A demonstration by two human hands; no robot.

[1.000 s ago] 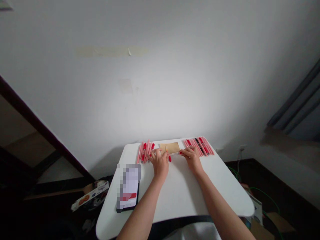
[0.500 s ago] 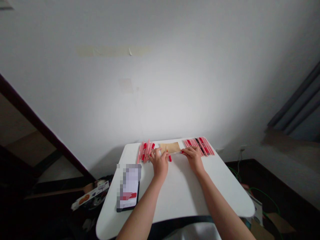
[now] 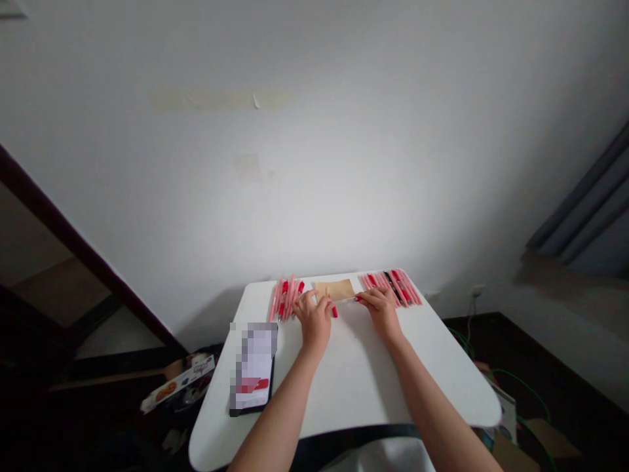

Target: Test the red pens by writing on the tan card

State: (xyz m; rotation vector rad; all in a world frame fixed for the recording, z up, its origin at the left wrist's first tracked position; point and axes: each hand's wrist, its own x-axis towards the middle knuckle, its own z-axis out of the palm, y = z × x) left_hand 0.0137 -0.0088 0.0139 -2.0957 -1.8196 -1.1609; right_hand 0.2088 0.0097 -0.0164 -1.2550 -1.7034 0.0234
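My left hand [image 3: 315,321] and my right hand [image 3: 379,307] are both closed in pinches near the far edge of the white table. Between them stretches a slim, pale pen [image 3: 346,300], held level, with a red part at my right fingertips. My left thumb and forefinger grip its other end; the exact contact is partly hidden. Beneath the pen, close to my left fingers, a small red piece like a pen cap [image 3: 335,312] lies on the table. Just beyond it is a tan sheet of paper [image 3: 339,289].
Pink and red pens [image 3: 281,301] lie bunched left of my left hand. Another row of pink, red and black pens [image 3: 405,288] sits beyond my right hand. A phone [image 3: 255,367] rests on the white table [image 3: 354,380] beside my left forearm. The wall [image 3: 344,196] stands behind.
Almost nothing differs. Both hands keep their pinch on the pen, with only a very slight shift of the left fingers.
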